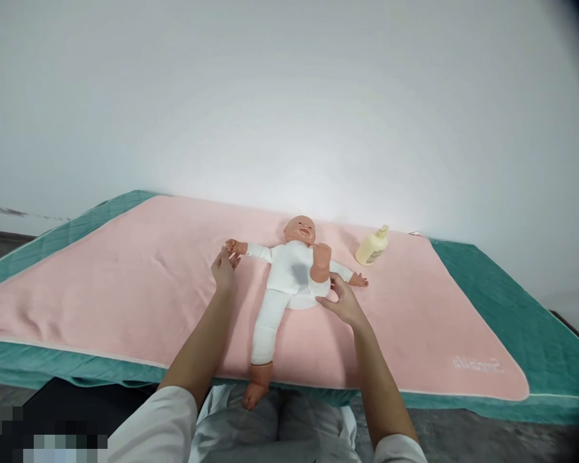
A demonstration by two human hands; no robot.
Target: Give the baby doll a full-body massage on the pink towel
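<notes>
Doll (282, 267) on back on pink mat (125, 276) — left hand (226, 271) pinched round doll's hand (240, 247), right hand (346, 303) half-curled round raised leg (321, 265) — best grip lightly, support behind knee

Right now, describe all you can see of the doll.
The doll has a white, clothlike body and smooth, plastic-looking head, hands and feet. It lies face up on the pink blanket, arms spread, one leg raised, the other foot past the bed's front edge. The left hand touches one doll hand, the right hand touches the raised leg.
</notes>
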